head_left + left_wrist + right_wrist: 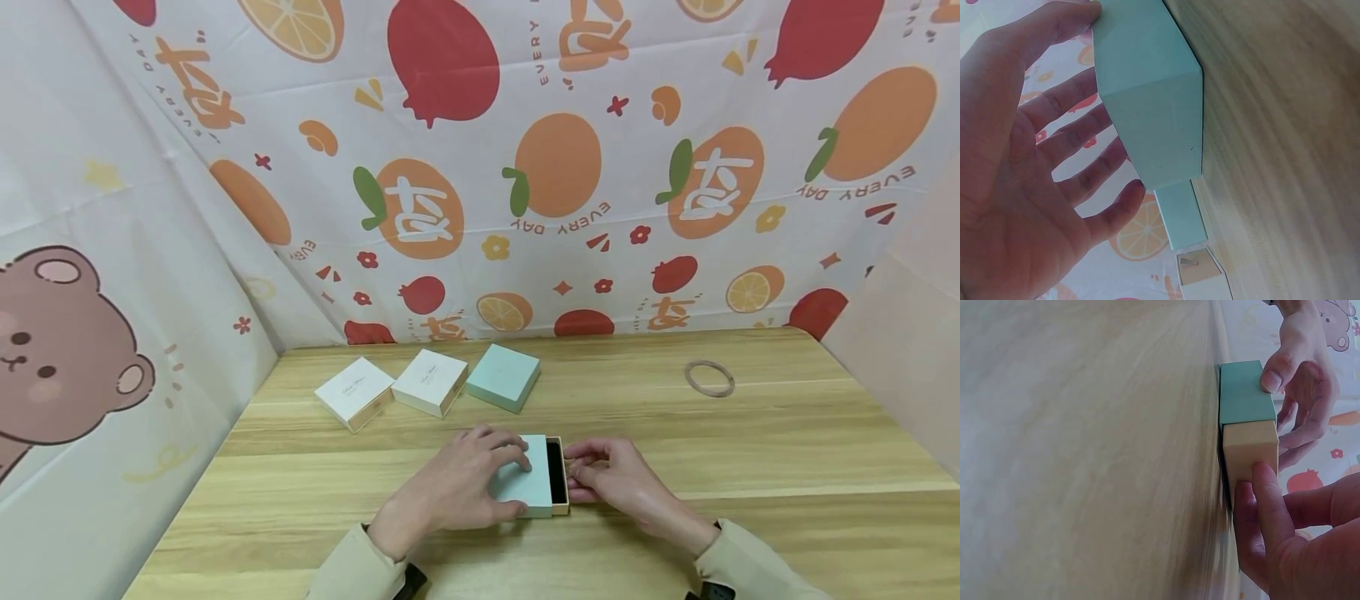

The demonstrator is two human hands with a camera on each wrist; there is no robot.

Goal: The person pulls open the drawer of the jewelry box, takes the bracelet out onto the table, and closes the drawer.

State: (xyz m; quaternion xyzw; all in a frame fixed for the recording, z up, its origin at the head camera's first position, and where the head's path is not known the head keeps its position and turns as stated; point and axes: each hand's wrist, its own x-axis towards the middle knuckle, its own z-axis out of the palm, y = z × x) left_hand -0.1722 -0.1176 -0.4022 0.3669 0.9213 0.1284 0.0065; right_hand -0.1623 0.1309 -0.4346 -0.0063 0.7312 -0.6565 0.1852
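A mint green sliding gift box [536,479] lies on the wooden table before me, its beige drawer [1250,447] partly out on the right, showing a black lining. My left hand [468,483] holds the mint sleeve [1154,131], thumb at the near top edge, fingers bent over the top. At the drawer's end, my right hand [618,479] pinches with thumb and fingers; its thumb lies against the beige end face in the right wrist view. The fingers partly hide what they grip there.
Behind, toward the left, stand two white boxes [356,392] [430,382] and another mint box [504,377] in a row. A pale ring [709,378] lies at the back right. Printed fabric [480,242] hangs along the table's back edge.
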